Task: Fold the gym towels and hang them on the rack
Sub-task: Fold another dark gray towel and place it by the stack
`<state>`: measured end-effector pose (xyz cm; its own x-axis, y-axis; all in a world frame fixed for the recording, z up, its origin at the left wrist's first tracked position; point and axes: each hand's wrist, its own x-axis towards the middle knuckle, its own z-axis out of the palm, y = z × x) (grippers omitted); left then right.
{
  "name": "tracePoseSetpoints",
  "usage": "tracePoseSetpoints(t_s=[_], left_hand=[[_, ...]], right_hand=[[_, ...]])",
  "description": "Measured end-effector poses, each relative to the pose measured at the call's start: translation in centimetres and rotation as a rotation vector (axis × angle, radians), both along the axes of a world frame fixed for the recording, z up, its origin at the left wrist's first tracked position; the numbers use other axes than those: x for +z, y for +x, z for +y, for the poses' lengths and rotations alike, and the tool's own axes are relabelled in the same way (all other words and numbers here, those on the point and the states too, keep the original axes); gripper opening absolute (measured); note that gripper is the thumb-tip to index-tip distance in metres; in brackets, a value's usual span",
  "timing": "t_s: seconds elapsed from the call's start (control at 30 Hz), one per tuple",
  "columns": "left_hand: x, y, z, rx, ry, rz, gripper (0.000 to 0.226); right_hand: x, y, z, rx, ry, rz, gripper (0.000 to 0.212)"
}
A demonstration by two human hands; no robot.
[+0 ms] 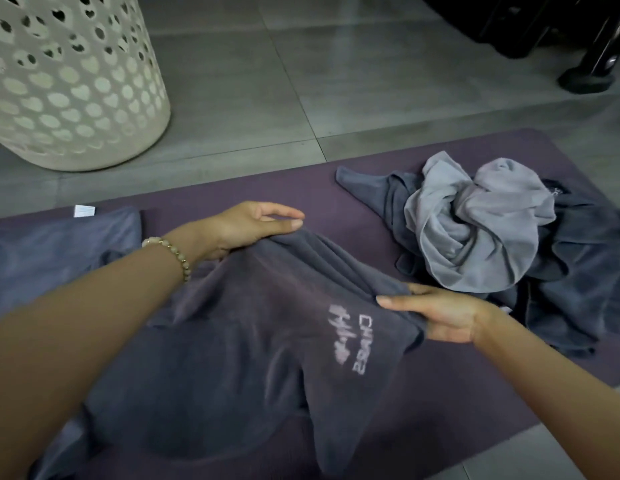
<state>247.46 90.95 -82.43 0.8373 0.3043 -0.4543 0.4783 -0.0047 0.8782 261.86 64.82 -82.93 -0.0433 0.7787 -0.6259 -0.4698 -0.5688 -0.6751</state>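
Grey towel (239,358): my left hand (242,226) pinches its 12 o'clock edge, my right hand (440,317) fingers grip 3 o'clock.

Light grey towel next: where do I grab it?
Pinch the raised fold at the far edge of the light grey towel, coming from above: it lies crumpled on top of the dark towels, so that likely lifts it alone.
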Motion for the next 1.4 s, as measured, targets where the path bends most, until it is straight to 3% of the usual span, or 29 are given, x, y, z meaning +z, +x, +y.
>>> tracePoseSetpoints(t_s=[0.1, 0.17, 0.27, 0.33, 0.4, 0.47, 0.57, 0.67, 0.7, 0.83, 0.9, 1.0, 1.03, 1.1, 1.17, 1.4], left_hand=[[-0.2, 1.8, -0.7, 0.132, 0.033, -0.06, 0.017], [-0.4, 3.6, -0.3, 0.273, 0.16, -0.126, 0.022], [-1.7, 5.4, -0.1, 0.309, 0.456, -0.028, 0.057], [-3.5, 5.2, -2.1, 0.211, 0.669, 0.092, 0.07], [-5.9, 3.7, -5.4, 0.063, 0.811, 0.095, 0.068], [-8.4, 1.7, -9.0, -0.114, 0.854, 0.09, 0.067], [-11.7, -0.7, -13.2, -0.274, 0.831, 0.158, 0.095], [-14.5, -1.8, -14.9, -0.34, 0.801, 0.266, 0.118], [-14.9, -1.9, -15.2, -0.351, 0.814, 0.289, 0.115], [-15.2, -1.6, -15.7, -0.345, 0.847, 0.323, 0.067], [-15.1, -1.7, -15.7, -0.349, 0.858, 0.321, 0.062], [-15.2, -1.9, -16.0, -0.337, 0.853, 0.303, 0.062], [-15.2, -1.9, -16.2, -0.33, 0.851, 0.299, 0.062], [-15.3, -1.8, -16.8, -0.31, 0.854, 0.287, 0.063], [-15.2, -1.6, -17.9, -0.293, 0.852, 0.263, 0.062], [-15.8, -2.2, -21.6, -0.312, 0.871, 0.204, 0.084]], right_hand=[[0.9, 1.5, 0.2, -0.194, 0.009, 0.053, 0.042], [0.7, 2.9, 1.3, -0.381, 0.032, 0.045, 0.028], [-1.9, 5.0, 2.2, -0.63, 0.04, -0.121, 0.036], [-5.4, 5.2, 0.9, -0.592, -0.09, -0.397, 0.042], [-9.1, 4.4, -1.4, -0.491, -0.234, -0.606, 0.049], [-11.7, 3.2, -3.8, -0.471, -0.3, -0.625, 0.057], [-13.0, 2.5, -5.5, -0.568, -0.353, -0.757, 0.045], [-13.2, 2.7, -6.0, -0.477, -0.383, -0.804, 0.042], [-12.9, 2.5, -6.0, -0.404, -0.374, -0.763, 0.039], [-10.8, 0.8, -7.4, -0.193, -0.342, -0.519, 0.027], [-10.4, 0.0, -8.9, -0.184, -0.271, -0.462, 0.024], [-10.7, -1.2, -10.7, -0.488, -0.195, -0.375, 0.009], [-10.8, -1.6, -11.0, -0.621, -0.193, -0.35, 0.012], [-11.3, -1.8, -11.6, -0.807, -0.213, -0.41, 0.029], [-11.9, -1.9, -11.8, -0.908, -0.223, -0.509, 0.028], [-12.8, -0.2, -14.8, -1.045, -0.241, -0.831, 0.032]])
